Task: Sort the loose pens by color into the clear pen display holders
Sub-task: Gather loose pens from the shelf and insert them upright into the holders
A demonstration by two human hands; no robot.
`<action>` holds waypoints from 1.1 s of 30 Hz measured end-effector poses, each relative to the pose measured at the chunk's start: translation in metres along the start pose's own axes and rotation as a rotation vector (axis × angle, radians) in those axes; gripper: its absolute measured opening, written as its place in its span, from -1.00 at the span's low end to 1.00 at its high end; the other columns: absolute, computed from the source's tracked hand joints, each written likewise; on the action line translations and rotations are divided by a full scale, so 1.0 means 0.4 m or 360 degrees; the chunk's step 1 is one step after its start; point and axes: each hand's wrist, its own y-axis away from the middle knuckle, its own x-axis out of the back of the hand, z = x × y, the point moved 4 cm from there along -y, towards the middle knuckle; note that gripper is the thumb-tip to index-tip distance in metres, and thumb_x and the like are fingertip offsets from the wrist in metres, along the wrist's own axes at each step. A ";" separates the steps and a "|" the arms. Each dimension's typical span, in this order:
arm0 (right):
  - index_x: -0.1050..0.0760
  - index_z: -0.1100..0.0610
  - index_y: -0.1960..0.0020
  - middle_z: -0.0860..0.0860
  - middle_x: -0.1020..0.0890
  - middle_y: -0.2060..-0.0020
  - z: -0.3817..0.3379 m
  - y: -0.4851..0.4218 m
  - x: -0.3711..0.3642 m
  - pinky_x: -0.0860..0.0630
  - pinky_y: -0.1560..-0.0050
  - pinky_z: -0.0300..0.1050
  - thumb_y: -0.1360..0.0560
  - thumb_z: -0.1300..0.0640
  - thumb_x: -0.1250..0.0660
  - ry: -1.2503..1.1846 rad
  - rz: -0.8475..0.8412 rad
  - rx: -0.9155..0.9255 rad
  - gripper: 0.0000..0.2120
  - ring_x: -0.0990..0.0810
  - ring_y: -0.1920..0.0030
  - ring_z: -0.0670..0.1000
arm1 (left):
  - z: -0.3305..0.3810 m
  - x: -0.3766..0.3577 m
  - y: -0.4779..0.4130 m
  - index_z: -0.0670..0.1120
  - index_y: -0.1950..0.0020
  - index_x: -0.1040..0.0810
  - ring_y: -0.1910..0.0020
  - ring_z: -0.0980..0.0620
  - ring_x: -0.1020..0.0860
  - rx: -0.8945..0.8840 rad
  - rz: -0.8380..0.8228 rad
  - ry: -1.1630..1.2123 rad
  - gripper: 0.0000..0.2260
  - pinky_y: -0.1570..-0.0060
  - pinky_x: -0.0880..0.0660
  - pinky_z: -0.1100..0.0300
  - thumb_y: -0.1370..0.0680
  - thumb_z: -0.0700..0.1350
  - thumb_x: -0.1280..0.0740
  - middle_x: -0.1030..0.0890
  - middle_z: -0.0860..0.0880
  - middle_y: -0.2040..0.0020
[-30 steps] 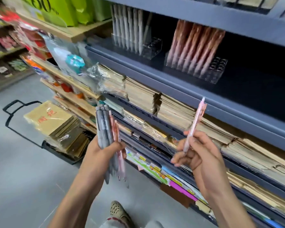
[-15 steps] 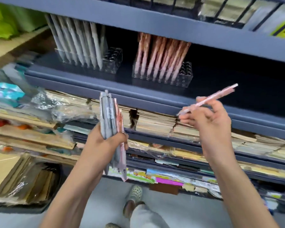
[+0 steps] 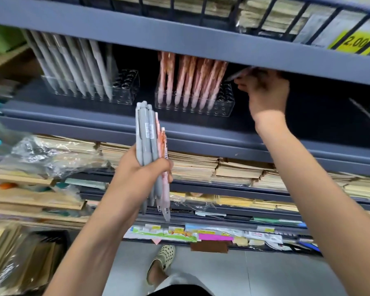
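Pen: we see a pink pen (image 3: 239,74) in our right hand (image 3: 265,92), long axis near level, tilted slightly, its left end lowest and just above the right end of the pink holder (image 3: 226,103); which end is the tip we cannot tell.
Right fingers: closed on the pen, its far part hidden behind hand and shelf edge.
Bundle: our left hand (image 3: 141,176) grips grey and pink pens (image 3: 150,150) upright, long axis vertical, below and in front of the holders.
Room: the upper shelf lip (image 3: 201,37) hangs close over our right hand; the pink holder's rightmost holes look empty.
Grey holder (image 3: 124,86): grey pens lean left; its right holes are free.
Gap: the two holders stand apart on the shelf (image 3: 308,133).
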 end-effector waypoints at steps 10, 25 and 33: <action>-0.47 0.15 -0.26 0.17 -0.58 -0.19 0.014 -0.056 -0.067 -0.32 -0.02 -0.24 -0.56 0.10 -0.22 0.1233 -0.0458 0.0247 -0.70 -0.53 -0.17 0.16 | -0.025 -0.005 -0.011 -0.12 -0.08 -0.54 0.35 0.05 -0.63 0.0051 -0.0086 0.0000 -0.81 0.34 -0.57 0.26 -0.49 -0.28 -0.41 -0.65 -0.03 0.34; -0.29 0.00 -0.46 0.10 -0.48 -0.35 0.042 -0.082 -0.064 -0.36 -0.13 -0.22 -0.53 -0.13 -0.30 0.1492 -0.0682 -0.0109 -0.45 -0.48 -0.30 0.14 | -0.035 0.026 0.031 -0.18 0.02 -0.54 0.34 -0.02 -0.62 -0.0009 -0.0074 0.0122 -0.83 0.33 -0.55 0.26 -0.44 -0.29 -0.46 -0.64 -0.09 0.33; -0.62 0.01 0.21 -0.08 -0.68 0.33 -0.086 0.191 0.024 -0.44 0.37 -0.34 -0.45 0.19 -0.41 0.0441 -0.0529 0.0047 -0.88 -0.53 0.39 -0.20 | -0.040 -0.009 0.056 -0.23 0.05 -0.52 0.41 0.01 -0.60 0.0032 -0.0252 0.0229 -0.84 0.38 -0.55 0.23 -0.44 -0.40 -0.41 -0.61 -0.10 0.38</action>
